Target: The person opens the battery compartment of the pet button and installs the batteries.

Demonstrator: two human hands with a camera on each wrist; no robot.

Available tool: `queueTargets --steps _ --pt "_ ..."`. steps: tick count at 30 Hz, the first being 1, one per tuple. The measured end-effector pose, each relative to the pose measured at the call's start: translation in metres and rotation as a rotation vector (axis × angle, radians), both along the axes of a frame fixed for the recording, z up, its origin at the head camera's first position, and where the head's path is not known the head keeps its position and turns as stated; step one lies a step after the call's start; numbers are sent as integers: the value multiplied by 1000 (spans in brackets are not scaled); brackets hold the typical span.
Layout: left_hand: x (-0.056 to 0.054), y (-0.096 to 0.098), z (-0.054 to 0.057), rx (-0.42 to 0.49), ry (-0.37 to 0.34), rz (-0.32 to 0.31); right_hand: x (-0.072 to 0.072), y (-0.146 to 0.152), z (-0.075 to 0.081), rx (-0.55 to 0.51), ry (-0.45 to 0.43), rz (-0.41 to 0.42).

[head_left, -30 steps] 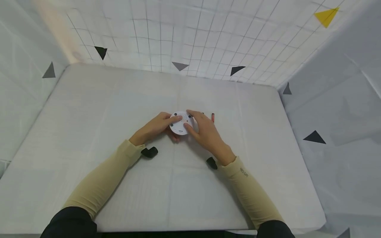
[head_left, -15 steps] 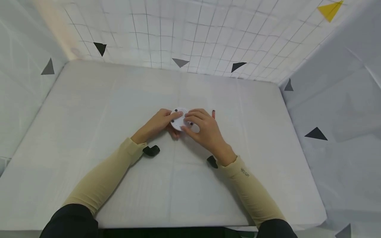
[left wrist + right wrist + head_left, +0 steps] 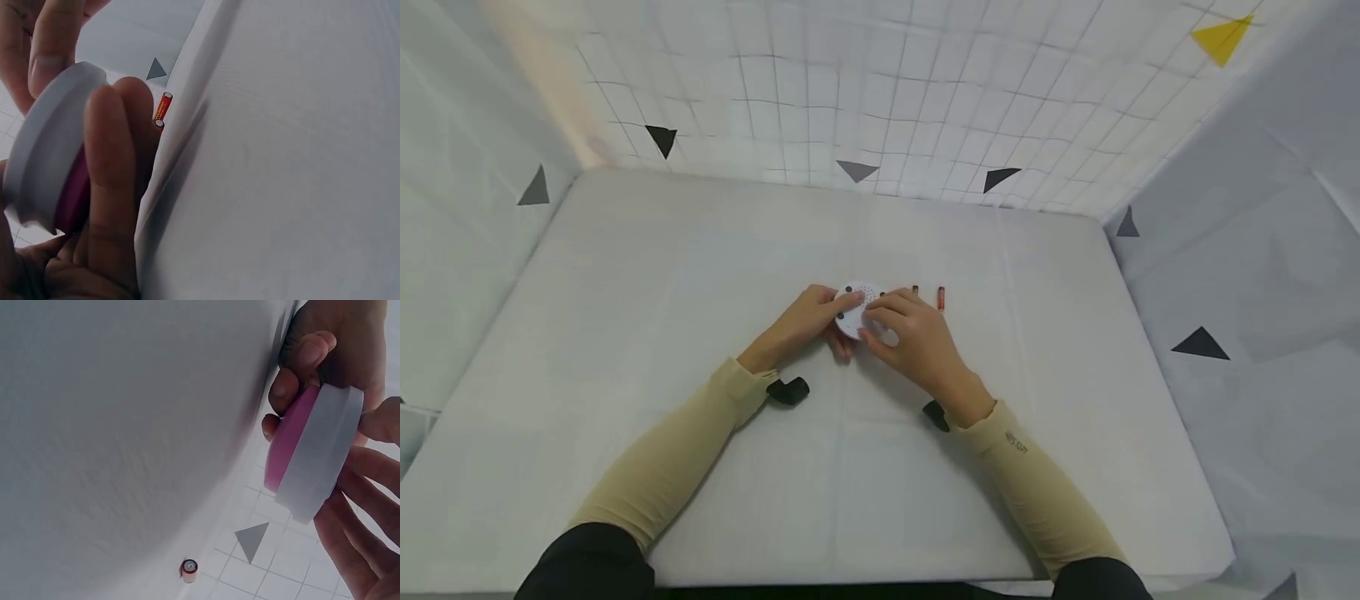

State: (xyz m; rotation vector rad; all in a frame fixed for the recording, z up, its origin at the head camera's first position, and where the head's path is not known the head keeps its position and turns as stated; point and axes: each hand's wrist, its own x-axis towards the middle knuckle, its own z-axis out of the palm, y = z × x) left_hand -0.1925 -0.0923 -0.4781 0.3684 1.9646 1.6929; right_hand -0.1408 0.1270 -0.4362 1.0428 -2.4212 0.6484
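Observation:
A round white device (image 3: 857,323) has small holes and dark feet on its upturned face; in the right wrist view its other side shows pink (image 3: 290,440). My left hand (image 3: 801,325) grips it from the left, thumb across the white face and fingers underneath against the pink side. From the right, my right hand (image 3: 917,337) bends over it, with thumb and fingertips close together at the face near the lower rim. In the right wrist view several right fingers (image 3: 369,478) lie against the white side. The part of the face under these fingertips is hidden.
Just beyond my right hand, a red battery (image 3: 941,298) lies on the white table (image 3: 737,233). Another battery (image 3: 915,290) is partly covered by the hand. A gridded wall (image 3: 880,100) closes off the back, with sheeted walls (image 3: 1247,292) at both sides.
My right fingers have come off the far rim and drawn in over the face towards the thumb. The left hand keeps its grip on the device. The head view has shifted slightly.

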Motion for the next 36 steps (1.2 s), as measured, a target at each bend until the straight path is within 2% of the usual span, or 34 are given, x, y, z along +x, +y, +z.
queueTargets --steps 9,19,26,36 --pt "-1 3 2 3 30 4 -2 2 1 -14 1 24" --pt "-1 3 -4 44 40 -14 -3 2 -1 -8 31 53" --pt "-1 2 -6 37 48 -8 -1 0 -1 25 68 59" --pt "-1 2 -2 24 50 -12 -1 0 0 1 78 75"
